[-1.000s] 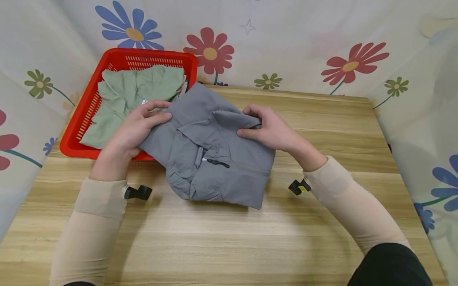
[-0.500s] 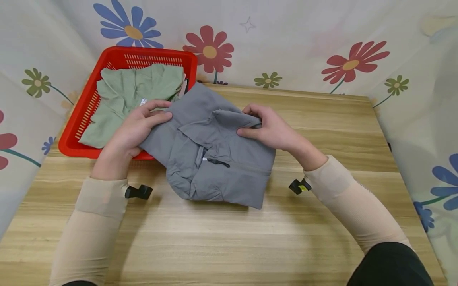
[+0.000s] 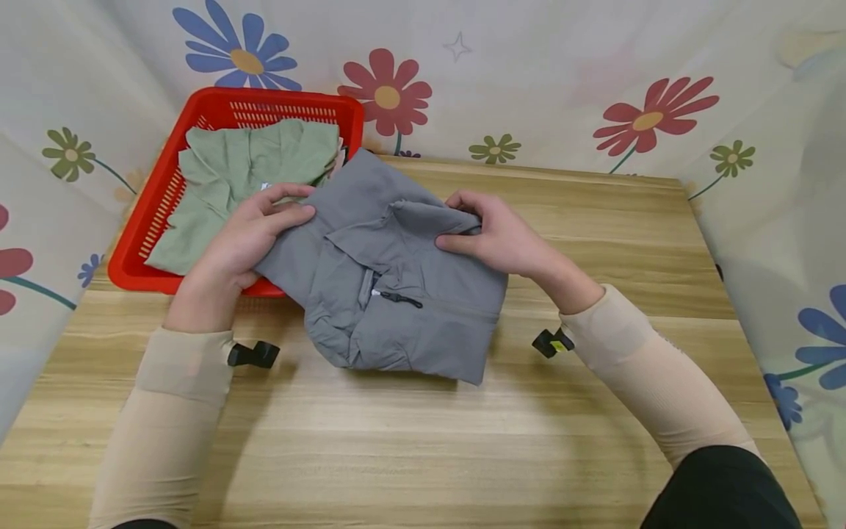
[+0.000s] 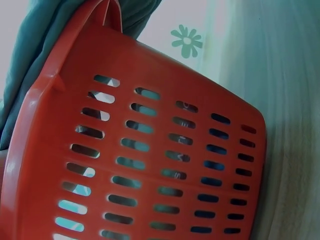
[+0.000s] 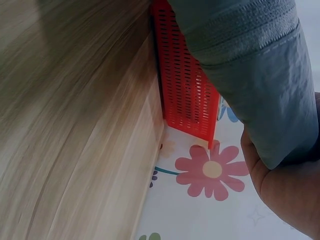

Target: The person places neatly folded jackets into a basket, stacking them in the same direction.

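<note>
A folded grey zip-up jacket (image 3: 436, 323) with a black zipper pull is held up at the basket's right side, its left part overlapping the rim in the head view. My left hand (image 3: 254, 231) pinches its left edge, thumb on top. At the upper right, my right hand (image 3: 499, 235) grips another edge between thumb and fingers. The right wrist view shows the jacket (image 5: 260, 85) hanging clear of the table, my right hand (image 5: 285, 195) under its lower corner. A red plastic basket (image 3: 135, 273) holds a folded light green garment (image 3: 218, 184). Cloth hides most left fingertips.
The basket stands at the back left of a wood-grain table (image 3: 410, 455), against a flower-print curtain (image 3: 529, 66). Its slotted wall (image 4: 150, 115) fills the left wrist view. A bit of pinkish cloth (image 3: 338, 158) shows beside the green garment.
</note>
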`<state>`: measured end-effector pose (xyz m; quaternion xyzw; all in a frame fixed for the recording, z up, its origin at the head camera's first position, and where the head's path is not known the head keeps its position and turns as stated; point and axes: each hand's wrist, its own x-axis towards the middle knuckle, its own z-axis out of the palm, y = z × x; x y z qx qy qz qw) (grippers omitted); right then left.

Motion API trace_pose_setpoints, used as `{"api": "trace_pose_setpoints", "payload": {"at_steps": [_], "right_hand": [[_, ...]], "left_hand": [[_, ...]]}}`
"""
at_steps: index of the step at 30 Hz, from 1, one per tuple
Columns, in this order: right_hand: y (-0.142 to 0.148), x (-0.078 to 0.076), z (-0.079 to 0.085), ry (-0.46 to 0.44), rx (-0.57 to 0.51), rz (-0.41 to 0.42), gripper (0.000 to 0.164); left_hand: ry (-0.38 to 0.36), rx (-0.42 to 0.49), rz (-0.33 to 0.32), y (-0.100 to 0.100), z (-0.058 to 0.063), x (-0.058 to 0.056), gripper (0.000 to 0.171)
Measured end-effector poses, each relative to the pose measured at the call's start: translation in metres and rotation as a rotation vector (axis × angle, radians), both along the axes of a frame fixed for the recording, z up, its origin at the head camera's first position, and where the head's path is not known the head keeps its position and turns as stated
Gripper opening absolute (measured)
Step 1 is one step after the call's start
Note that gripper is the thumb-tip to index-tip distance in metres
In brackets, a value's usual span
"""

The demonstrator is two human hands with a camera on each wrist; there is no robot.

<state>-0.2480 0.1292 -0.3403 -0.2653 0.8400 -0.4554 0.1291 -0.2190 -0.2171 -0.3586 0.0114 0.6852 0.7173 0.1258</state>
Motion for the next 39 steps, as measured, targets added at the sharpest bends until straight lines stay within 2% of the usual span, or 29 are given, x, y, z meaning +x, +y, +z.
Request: {"api": "trace_pose_setpoints", "payload": {"at_steps": [9,17,23,30,34,38,39], "right_hand": [[-0.004,0.000,0.004,-0.008,-0.004,0.008,0.028],[-0.006,0.000,0.006,0.000,-0.010,0.013,0.030],[-0.012,-0.002,0.009,0.011,0.000,0.018,0.031],[-0.024,-0.006,0.019,0.045,0.020,0.040,0.029],[-0.033,-0.011,0.023,0.076,0.010,0.068,0.026],[-0.043,-0.018,0.022,0.087,0.007,0.084,0.025],[-0.045,-0.020,0.020,0.088,0.010,0.082,0.025]], "left_hand": [[0.000,0.020,0.011,-0.003,0.003,0.000,0.034],[-0.013,-0.027,0.039,-0.007,0.006,0.000,0.035],[-0.017,-0.028,0.042,-0.014,0.010,0.000,0.035],[-0.015,0.026,0.051,-0.027,0.015,0.004,0.033],[-0.015,0.032,0.085,-0.035,0.017,0.007,0.035],[0.008,-0.021,0.133,-0.042,0.014,0.008,0.035],[0.024,-0.061,0.144,-0.043,0.013,0.009,0.034]]}}
